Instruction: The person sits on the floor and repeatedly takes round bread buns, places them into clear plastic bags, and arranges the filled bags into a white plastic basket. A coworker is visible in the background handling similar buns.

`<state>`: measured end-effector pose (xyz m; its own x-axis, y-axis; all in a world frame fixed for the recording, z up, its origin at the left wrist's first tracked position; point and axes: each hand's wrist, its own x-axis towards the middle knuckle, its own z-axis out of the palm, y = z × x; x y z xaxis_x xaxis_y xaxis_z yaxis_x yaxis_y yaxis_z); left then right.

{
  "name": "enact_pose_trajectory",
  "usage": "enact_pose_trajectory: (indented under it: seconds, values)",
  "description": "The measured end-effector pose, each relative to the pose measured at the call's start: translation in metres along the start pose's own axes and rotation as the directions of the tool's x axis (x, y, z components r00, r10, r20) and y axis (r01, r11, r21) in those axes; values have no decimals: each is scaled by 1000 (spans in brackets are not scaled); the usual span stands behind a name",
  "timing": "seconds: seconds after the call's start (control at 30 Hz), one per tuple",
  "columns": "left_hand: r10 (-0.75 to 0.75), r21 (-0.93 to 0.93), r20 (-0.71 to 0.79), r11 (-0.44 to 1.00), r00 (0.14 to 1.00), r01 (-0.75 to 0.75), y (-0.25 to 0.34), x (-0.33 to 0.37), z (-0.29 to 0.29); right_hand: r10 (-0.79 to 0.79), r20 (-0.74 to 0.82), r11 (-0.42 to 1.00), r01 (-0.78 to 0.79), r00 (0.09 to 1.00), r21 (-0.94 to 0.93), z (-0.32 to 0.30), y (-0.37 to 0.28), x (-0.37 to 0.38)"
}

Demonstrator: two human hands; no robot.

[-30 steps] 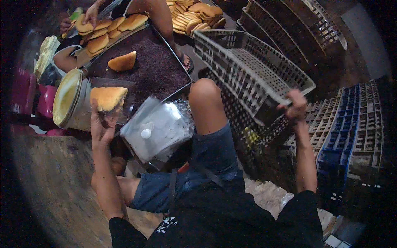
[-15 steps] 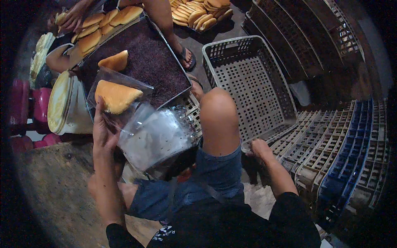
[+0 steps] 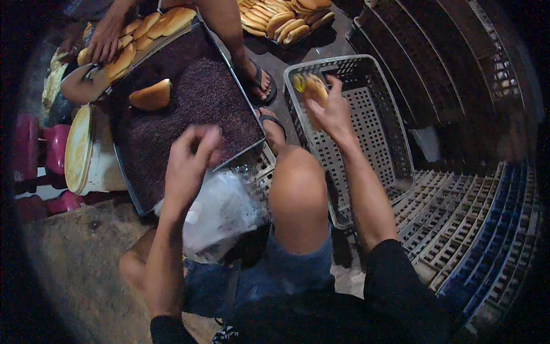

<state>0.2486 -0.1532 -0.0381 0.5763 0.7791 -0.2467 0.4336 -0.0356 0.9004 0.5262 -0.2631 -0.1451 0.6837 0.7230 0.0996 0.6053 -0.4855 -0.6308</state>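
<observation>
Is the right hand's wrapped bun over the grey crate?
Yes, the right hand holds the wrapped bun above the grey crate.

Golden-brown bun (image 3: 151,95) on dark purple-brown sprinkle tray (image 3: 189,109), white lattice-pattern basket (image 3: 372,126), pink stools (image 3: 40,149)

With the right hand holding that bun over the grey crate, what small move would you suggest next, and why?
Probably lower the right hand and release the wrapped bun into the grey crate: it is held inside the rim, above the perforated floor, which looks bare beneath it.
</observation>
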Motion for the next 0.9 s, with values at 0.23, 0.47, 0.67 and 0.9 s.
enact_pose_trajectory:
  seconds: [0.23,0.47,0.67,0.9]
  values:
    - [-438,681,18,663,899,310,-110,-73,-26,225,198,906,-280,954,319,126,130,43]
    - [-458,424,159,832,875,358,-148,-75,-34,59,329,955,-149,942,255,100,100,81]
    - [-205,168,48,966,978,194,-110,-117,-21,-566,586,823,354,580,444,-16,-142,-6]
    - [-267,-716,71,657,961,235,-92,-132,-2,-457,346,598,-5,819,801,-25,-203,-148]
